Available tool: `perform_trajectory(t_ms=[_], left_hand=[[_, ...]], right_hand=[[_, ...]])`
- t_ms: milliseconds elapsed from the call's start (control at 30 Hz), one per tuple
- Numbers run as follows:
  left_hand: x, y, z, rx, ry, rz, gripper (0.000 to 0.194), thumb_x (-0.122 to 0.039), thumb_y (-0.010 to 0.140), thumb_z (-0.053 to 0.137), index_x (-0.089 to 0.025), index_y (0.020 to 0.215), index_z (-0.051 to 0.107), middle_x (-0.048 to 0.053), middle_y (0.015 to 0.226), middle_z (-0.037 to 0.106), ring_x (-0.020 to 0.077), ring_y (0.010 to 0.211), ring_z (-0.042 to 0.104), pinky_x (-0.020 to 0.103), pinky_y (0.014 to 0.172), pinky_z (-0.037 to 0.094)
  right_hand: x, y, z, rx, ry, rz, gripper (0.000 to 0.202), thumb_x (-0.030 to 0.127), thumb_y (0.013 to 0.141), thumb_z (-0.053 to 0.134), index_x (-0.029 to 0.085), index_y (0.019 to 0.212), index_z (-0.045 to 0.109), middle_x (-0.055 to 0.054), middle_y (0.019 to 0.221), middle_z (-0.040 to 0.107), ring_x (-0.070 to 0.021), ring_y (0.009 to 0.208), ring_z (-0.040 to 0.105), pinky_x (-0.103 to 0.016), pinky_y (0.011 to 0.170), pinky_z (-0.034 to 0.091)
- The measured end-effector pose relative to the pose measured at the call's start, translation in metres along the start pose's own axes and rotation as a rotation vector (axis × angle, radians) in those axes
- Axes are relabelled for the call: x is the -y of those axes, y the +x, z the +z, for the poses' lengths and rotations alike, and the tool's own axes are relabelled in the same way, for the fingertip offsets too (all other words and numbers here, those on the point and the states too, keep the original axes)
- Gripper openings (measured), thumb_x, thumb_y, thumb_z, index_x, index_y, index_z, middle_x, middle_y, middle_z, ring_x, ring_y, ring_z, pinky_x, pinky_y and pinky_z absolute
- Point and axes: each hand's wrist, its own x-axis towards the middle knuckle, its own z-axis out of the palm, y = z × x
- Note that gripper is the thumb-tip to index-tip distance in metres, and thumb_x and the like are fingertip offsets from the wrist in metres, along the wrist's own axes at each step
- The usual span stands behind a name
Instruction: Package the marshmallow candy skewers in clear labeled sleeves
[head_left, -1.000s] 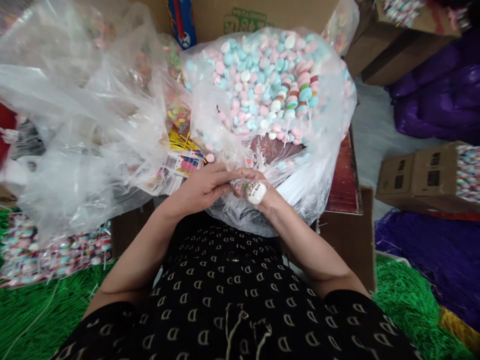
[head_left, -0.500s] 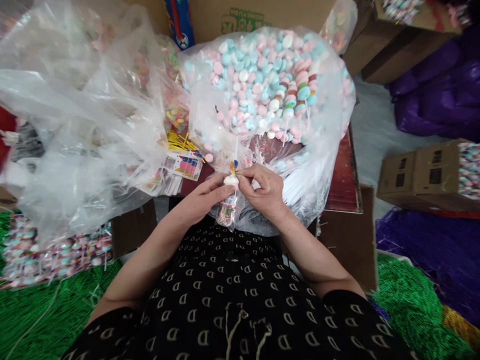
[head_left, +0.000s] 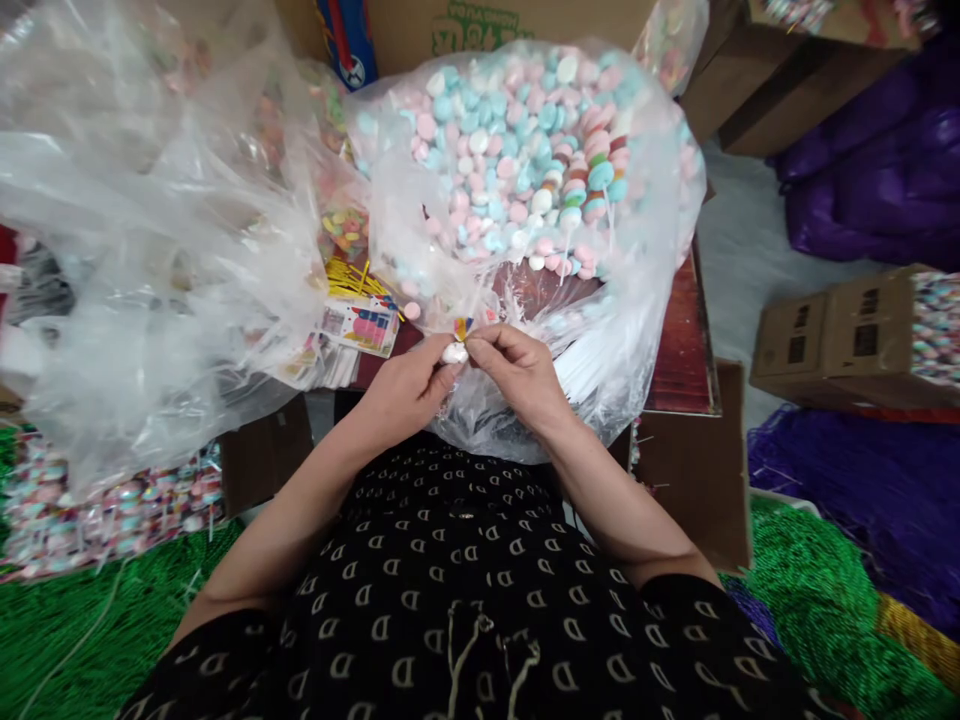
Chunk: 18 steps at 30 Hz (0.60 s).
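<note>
My left hand (head_left: 405,395) is closed around a wrapped marshmallow skewer (head_left: 454,352), and only its white top end shows between the fingers. The rest of the skewer is mostly hidden by that hand. At the gathered neck of the clear wrapper sits a yellow twist tie (head_left: 461,328) with a blue part. My right hand (head_left: 517,370) pinches at this tie with thumb and forefinger. Just beyond both hands lies a large clear bag (head_left: 480,190) of pink, blue and white marshmallows, with several threaded skewers (head_left: 592,175) on top.
Yellow twist ties (head_left: 352,277) and a stack of printed cards (head_left: 360,325) lie left of my hands. Crumpled clear plastic bags (head_left: 165,240) cover the left side. White sticks (head_left: 592,360) show through plastic at right. Cardboard boxes (head_left: 825,335) and green shredded strands (head_left: 840,600) stand around.
The wrapped skewer has tipped, so its lower length and label no longer show. Both hands stay close together at the wrapper's neck, and the view has shifted slightly.
</note>
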Motion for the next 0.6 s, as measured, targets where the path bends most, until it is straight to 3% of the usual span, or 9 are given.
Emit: perform_trajectory(t_ms=[100, 333, 467, 600], left_hand=[[0.001, 0.002, -0.005, -0.022, -0.180, -0.021, 0.030, -0.042, 0.103, 0.047, -0.019, 0.117, 0.059, 0.003, 0.091, 0.071, 0.0188, 0.081, 0.066, 0.030, 0.074, 0.051], [0.003, 0.004, -0.001, 0.018, -0.448, -0.031, 0.036, -0.045, 0.097, 0.060, -0.020, 0.122, 0.067, 0.006, 0.109, 0.074, 0.0204, 0.098, 0.067, 0.033, 0.088, 0.052], [0.002, 0.006, 0.005, 0.048, -0.661, -0.081, 0.035, -0.046, 0.092, 0.069, -0.023, 0.118, 0.074, 0.005, 0.110, 0.076, 0.0224, 0.104, 0.067, 0.036, 0.094, 0.052], [0.007, 0.010, 0.011, 0.139, -0.972, -0.203, 0.035, -0.049, 0.082, 0.080, -0.021, 0.102, 0.080, 0.004, 0.088, 0.074, 0.0189, 0.083, 0.067, 0.032, 0.078, 0.054]], right_hand=[[-0.002, -0.003, -0.003, 0.029, 0.112, -0.022, 0.026, 0.049, 0.089, 0.076, 0.027, 0.102, 0.077, -0.001, 0.104, 0.076, -0.0160, 0.095, 0.070, -0.035, 0.093, 0.056], [-0.015, -0.006, -0.008, 0.018, 0.095, -0.096, 0.027, 0.056, 0.086, 0.079, 0.034, 0.102, 0.080, 0.000, 0.121, 0.074, -0.0211, 0.124, 0.065, -0.046, 0.115, 0.046], [-0.014, -0.007, -0.008, 0.044, 0.245, 0.015, 0.026, 0.053, 0.083, 0.082, 0.033, 0.100, 0.081, 0.001, 0.116, 0.077, -0.0211, 0.117, 0.068, -0.047, 0.115, 0.046], [-0.011, -0.009, -0.010, 0.078, 0.433, 0.105, 0.022, 0.046, 0.079, 0.087, 0.031, 0.094, 0.082, 0.002, 0.106, 0.080, -0.0195, 0.110, 0.070, -0.045, 0.115, 0.046]])
